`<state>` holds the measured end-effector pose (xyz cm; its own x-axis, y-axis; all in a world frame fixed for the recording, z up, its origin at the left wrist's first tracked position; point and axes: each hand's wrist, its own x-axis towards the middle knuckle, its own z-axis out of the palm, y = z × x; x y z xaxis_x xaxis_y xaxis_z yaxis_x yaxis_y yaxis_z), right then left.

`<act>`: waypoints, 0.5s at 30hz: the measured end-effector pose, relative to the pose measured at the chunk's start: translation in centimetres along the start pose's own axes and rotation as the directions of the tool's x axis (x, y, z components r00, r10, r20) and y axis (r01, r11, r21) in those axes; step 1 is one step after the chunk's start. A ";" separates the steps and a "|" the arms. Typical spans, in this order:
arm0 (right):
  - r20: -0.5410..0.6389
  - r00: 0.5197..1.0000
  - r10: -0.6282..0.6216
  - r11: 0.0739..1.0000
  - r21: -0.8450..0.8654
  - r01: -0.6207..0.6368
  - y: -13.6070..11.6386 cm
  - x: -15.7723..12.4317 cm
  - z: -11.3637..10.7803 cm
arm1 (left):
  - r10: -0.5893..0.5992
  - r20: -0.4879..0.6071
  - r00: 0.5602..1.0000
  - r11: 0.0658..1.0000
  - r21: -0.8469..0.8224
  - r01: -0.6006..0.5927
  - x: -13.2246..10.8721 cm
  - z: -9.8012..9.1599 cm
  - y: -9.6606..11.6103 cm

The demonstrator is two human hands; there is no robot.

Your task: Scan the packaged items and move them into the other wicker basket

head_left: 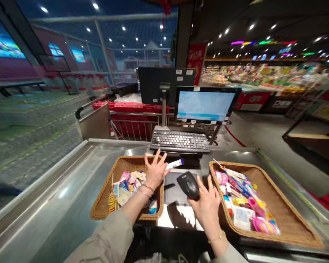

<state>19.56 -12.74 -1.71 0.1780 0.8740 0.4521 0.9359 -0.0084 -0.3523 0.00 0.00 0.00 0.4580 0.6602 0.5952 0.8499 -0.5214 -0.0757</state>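
My left hand [155,172] is above the right side of the left wicker basket [100,204], fingers spread. Its thumb side grips one end of a slim white box [174,164] with a purple tip and what looks like a barcode. Black and rounded, a barcode scanner [188,184] points up toward that box, its rear in my right hand [207,204]. Part of the scanner's handle is hidden by the hand. Small colourful packages [131,186] lie in the left basket, under my left forearm. Beside my right hand, the right wicker basket [287,204] holds more mixed small goods [242,201].
A black keyboard [181,141] sits behind the baskets, below a lit monitor [205,105] and a second screen's dark back [164,86]. Metal counter [71,190] extends to the left. Behind stands a metal cart [131,126] with red crates [126,106].
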 end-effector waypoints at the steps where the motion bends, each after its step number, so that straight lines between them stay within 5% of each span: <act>1: 0.001 1.000 0.001 1.000 0.001 -0.001 0.0 0.0 0.0 | 0.001 -0.002 1.000 1.000 -0.004 -0.001 0.0 0.0 0.1; 15: -0.018 1.000 -0.023 1.000 0.011 0.023 0.6 0.0 -0.1 | 0.020 -0.034 0.999 0.999 -0.034 -0.021 0.4 0.4 0.6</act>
<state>20.21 -12.79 -1.81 0.1620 0.8649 0.4750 0.9364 0.0170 -0.3504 0.77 0.12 -0.11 0.4661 0.6310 0.6202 0.8305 -0.5536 -0.0609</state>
